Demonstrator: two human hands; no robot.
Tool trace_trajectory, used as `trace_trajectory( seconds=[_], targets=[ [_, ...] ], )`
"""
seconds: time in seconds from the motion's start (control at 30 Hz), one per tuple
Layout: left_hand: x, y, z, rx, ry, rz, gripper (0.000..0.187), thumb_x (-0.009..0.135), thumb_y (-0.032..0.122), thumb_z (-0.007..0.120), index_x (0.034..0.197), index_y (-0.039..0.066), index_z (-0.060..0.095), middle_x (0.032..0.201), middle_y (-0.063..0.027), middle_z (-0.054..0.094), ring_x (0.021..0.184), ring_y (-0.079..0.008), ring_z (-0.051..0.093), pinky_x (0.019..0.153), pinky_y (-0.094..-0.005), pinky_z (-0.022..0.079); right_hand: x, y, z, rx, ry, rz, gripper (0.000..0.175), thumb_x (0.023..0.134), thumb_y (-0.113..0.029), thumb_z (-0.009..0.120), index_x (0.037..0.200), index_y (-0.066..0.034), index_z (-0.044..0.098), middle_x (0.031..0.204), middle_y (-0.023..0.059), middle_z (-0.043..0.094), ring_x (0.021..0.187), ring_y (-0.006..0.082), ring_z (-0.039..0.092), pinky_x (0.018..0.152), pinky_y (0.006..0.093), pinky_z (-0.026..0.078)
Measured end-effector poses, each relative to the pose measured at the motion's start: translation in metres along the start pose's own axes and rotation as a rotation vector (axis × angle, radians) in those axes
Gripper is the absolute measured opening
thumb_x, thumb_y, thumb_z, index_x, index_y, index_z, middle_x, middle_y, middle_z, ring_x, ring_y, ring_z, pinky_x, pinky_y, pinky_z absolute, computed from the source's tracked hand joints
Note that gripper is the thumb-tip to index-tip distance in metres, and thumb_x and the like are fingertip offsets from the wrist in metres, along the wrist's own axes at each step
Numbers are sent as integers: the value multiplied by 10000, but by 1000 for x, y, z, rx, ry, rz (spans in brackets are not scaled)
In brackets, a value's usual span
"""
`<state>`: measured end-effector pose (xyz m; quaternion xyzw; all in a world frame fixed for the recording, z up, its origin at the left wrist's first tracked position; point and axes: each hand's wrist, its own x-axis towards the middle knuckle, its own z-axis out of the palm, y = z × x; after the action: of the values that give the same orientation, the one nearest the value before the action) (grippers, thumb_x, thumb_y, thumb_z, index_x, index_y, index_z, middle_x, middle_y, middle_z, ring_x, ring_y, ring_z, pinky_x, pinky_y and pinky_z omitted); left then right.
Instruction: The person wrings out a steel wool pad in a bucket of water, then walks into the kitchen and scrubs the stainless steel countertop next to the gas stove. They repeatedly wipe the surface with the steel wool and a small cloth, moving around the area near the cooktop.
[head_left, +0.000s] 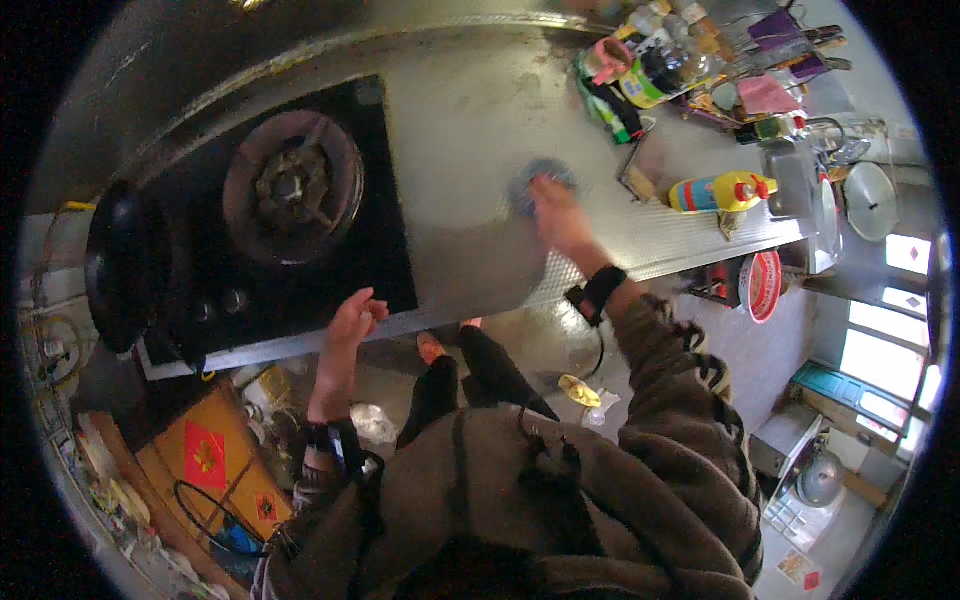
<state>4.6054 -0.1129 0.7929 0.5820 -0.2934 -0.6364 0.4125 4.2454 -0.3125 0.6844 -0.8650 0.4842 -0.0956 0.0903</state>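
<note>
My right hand (561, 219) presses a blue scrubbing cloth or pad (541, 178) onto the metal countertop (465, 142); motion blur hides which it is. A greyish wet-looking patch (480, 262) covers the counter just left of that hand. My left hand (355, 319) hovers by the front edge of the black gas stove (322, 281), fingers loosely bent, with nothing seen in it. The round burner (294, 187) sits behind it, with a pinkish ring around it. To the right of my right hand lies a yellow bottle (712, 193) with a red cap.
Bottles (675, 64), a pink cup (609, 60) and a green packet (611, 112) crowd the back right. A black wok or lid (116, 266) stands at the stove's left end. A red-rimmed basin (763, 286) is below the counter's right. A yellow item (579, 391) lies on the floor.
</note>
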Motion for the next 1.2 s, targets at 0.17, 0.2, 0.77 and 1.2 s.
trace_trajectory(
  seconds=[0.17, 0.2, 0.77, 1.2],
  targets=[
    [-9, -14, -3, -1, 21, -71, 449, 965, 293, 541, 1347, 63, 479, 1200, -65, 590, 1141, -159, 532, 995, -317, 373, 100, 49, 8, 24, 130, 153, 370, 909, -120, 476, 1265, -39, 534, 1339, 172, 515, 1245, 352, 472, 1054, 435, 371],
    [-11, -15, -2, 2, 24, -87, 450, 967, 297, 539, 1347, 63, 479, 1202, -63, 588, 1142, -159, 532, 997, -318, 372, 105, 33, 18, 14, 128, 125, 369, 904, -114, 481, 1261, -38, 536, 1334, 171, 519, 1239, 349, 478, 1043, 427, 384],
    [-31, -15, -17, 19, -29, -6, 404, 971, 242, 541, 1348, 106, 491, 1194, -55, 599, 1130, -161, 538, 987, -309, 382, 25, -96, 17, 99, 18, -101, 458, 805, -36, 518, 1263, -19, 523, 1352, 155, 492, 1199, 363, 493, 1014, 407, 421],
    [-42, -16, -40, 28, 86, -7, 462, 980, 299, 522, 1376, 73, 448, 1199, -56, 586, 1137, -171, 527, 979, -335, 377, 17, -137, 30, 98, -250, -45, 392, 848, -98, 531, 1234, -34, 549, 1344, 140, 484, 1213, 317, 484, 1012, 390, 426]
  ],
)
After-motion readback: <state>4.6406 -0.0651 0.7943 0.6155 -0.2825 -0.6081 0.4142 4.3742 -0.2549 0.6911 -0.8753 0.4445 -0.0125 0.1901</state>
